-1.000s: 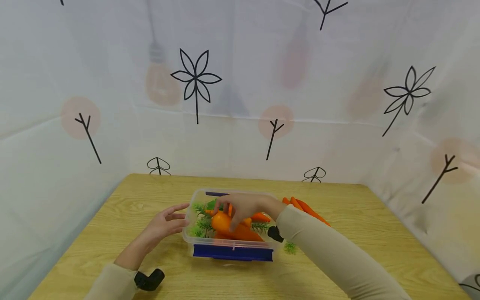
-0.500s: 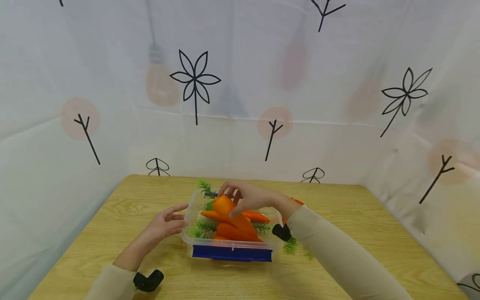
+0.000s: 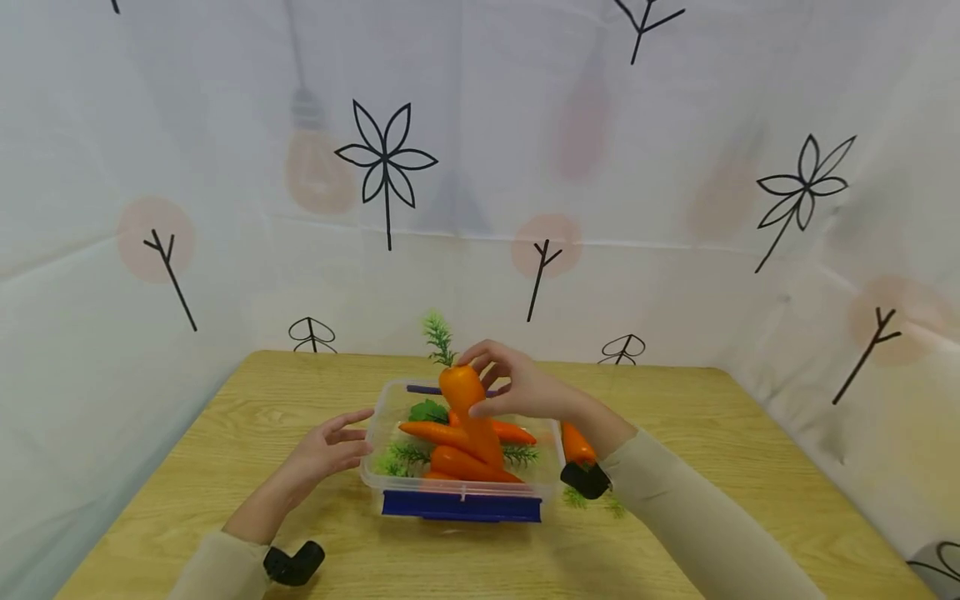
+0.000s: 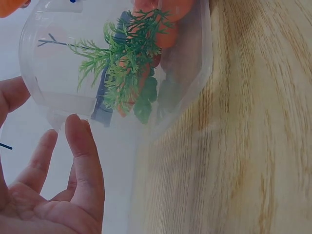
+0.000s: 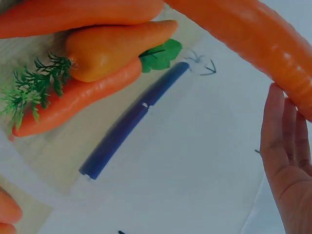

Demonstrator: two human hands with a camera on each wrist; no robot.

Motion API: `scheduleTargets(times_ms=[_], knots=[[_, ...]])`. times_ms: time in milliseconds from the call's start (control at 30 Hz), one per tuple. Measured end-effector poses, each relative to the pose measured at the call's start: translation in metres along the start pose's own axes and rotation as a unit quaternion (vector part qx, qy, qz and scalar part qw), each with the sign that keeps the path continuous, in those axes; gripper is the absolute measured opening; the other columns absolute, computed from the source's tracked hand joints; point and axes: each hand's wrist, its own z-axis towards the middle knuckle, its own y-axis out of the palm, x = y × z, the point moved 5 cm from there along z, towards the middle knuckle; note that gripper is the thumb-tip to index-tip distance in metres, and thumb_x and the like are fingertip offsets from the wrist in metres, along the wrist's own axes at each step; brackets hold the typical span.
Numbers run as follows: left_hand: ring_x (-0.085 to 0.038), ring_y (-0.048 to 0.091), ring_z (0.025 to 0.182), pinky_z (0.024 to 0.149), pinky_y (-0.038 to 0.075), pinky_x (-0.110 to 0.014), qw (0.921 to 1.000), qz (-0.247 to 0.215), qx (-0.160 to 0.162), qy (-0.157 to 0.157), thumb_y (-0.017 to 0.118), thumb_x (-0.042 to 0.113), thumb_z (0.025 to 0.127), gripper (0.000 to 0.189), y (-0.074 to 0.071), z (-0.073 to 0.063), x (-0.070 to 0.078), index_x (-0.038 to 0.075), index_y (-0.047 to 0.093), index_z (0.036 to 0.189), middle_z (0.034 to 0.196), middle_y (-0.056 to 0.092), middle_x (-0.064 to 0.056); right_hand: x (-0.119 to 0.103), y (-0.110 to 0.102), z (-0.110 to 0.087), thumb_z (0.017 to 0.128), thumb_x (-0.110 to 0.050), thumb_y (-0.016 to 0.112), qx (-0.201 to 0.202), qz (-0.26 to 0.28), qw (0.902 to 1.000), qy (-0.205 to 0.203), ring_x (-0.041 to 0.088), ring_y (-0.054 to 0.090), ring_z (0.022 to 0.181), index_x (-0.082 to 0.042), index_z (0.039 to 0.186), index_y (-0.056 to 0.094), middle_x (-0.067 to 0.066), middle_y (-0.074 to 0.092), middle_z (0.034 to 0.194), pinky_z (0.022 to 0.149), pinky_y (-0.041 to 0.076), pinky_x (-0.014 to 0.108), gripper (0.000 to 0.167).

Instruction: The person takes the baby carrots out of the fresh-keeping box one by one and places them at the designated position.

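Head view: the right hand (image 3: 519, 388) pinches a tilted carrot (image 3: 478, 431) near its leafy end, over the clear box (image 3: 416, 483) between the hands, which the left hand (image 3: 327, 451), fingers relaxed, perhaps touches.

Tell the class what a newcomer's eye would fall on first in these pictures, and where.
Probably the large orange carrot, pinched in the right hand, leafy top up, tip down toward the clear box. Next, perhaps, the other carrots inside that box, with its blue front clip. Behind, a pale cloth bears bold black plant drawings.
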Motion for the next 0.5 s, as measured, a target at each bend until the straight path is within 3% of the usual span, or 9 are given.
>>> scheduleTargets(times_ms=[267, 500], knots=[[-0.028, 0.055, 0.108, 0.093, 0.043, -0.045, 0.9999, 0.003, -0.012, 0.01, 0.069, 0.02, 0.085, 0.068, 0.002, -0.002, 0.003, 0.005, 0.036, 0.143, 0.132, 0.042, -0.028, 0.001, -0.017, -0.021, 0.081, -0.007, 0.073, 0.115, 0.028, 0.993, 0.003, 0.03, 0.054, 0.092, -0.011, 0.124, 0.049, 0.013, 0.05, 0.111, 0.075, 0.053, 0.036, 0.05], [-0.025, 0.057, 0.103, 0.088, 0.047, -0.041, 0.9999, -0.01, -0.003, -0.005, 0.071, 0.02, 0.084, 0.069, 0.002, -0.003, 0.002, 0.007, 0.038, 0.142, 0.131, 0.043, -0.027, 0.008, -0.029, -0.038, 0.082, -0.007, 0.072, 0.16, 0.03, 0.9866, 0.013, 0.033, 0.054, 0.094, -0.012, 0.126, 0.047, 0.015, 0.048, 0.113, 0.076, 0.053, 0.037, 0.051]])
